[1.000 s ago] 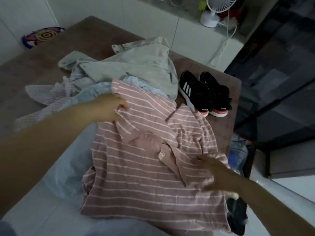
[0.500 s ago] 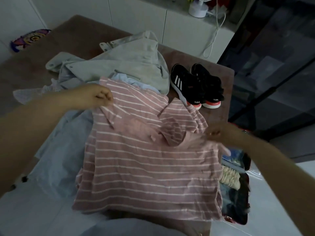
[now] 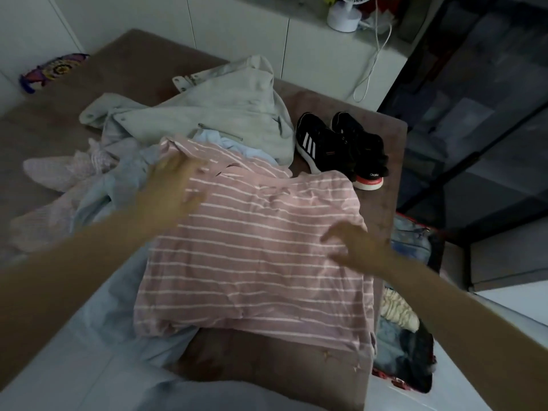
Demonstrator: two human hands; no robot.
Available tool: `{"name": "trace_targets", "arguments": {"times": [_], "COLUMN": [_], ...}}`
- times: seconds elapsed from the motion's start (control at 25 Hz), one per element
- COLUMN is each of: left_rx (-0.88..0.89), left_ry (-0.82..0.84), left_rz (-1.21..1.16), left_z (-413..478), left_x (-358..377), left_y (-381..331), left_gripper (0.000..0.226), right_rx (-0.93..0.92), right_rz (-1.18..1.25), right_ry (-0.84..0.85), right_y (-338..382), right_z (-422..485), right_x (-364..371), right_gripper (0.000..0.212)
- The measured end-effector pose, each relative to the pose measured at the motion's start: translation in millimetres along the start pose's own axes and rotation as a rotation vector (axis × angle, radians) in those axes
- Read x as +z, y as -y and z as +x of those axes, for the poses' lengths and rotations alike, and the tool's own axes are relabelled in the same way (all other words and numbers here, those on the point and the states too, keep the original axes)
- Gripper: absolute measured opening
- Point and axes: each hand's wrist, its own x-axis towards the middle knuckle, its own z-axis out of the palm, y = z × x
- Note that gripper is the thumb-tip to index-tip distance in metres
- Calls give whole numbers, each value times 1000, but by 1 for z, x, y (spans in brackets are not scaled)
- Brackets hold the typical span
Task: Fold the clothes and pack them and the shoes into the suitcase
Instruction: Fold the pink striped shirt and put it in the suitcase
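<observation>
A pink shirt with white stripes (image 3: pixel 255 256) lies spread on the brown surface (image 3: pixel 267 363), back side up. My left hand (image 3: pixel 172 188) rests flat on its upper left part, fingers apart and blurred. My right hand (image 3: pixel 358 247) lies open on its right edge. Behind it sit a pale grey jacket (image 3: pixel 219 114), a light blue garment (image 3: pixel 98 203) and a pink checked garment (image 3: pixel 59 173). A pair of black sneakers (image 3: pixel 341 143) with white stripes stands at the far right of the surface. The open suitcase (image 3: pixel 409 336) lies on the floor to the right, holding folded clothes.
A white cabinet (image 3: pixel 311 54) runs behind the surface, with a small white fan (image 3: pixel 345 13) and its cable on top. A colourful item (image 3: pixel 50 71) lies at the far left. Dark glass panels (image 3: pixel 480 114) stand to the right. White floor shows near the suitcase.
The shirt's collar and sleeves are no longer visible and it now lies striped back up. Both hands have let go of it and lie flat on top.
</observation>
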Motion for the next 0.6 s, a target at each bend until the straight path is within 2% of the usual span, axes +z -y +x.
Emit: {"name": "trace_targets", "arguments": {"times": [0.08,0.2,0.28,0.4,0.44,0.48,0.52,0.56,0.6], "left_rx": [127,256,230,153,172,192,176,138,109], "left_ry": [32,104,147,159,160,165,190,212,179], "left_rz": [29,169,205,184,179,183,147,91,25], "left_z": [-76,-164,-193,-184,-177,-169,-161,-155,-148], "left_x": [17,46,59,57,54,49,40,27,16], "left_y": [-8,-9,-6,3,6,8,11,15,19], "left_gripper": [49,52,49,33,28,26,25,27,33], "right_rx": [-89,-59,-73,-41,50,91,112,96,102], "right_rz": [48,34,-40,-36,51,6,-23,-44,33], "right_ry": [53,129,77,-86,-181,-232,-270,-315,-397], "right_y": [7,2,-3,-2,-4,-7,-4,-1,-2], "right_z": [-56,-118,-138,-140,-141,-141,-144,-147,-150], "right_x": [37,90,112,114,103,89,72,55,39], "right_gripper": [39,68,62,64,54,39,32,34,35]}}
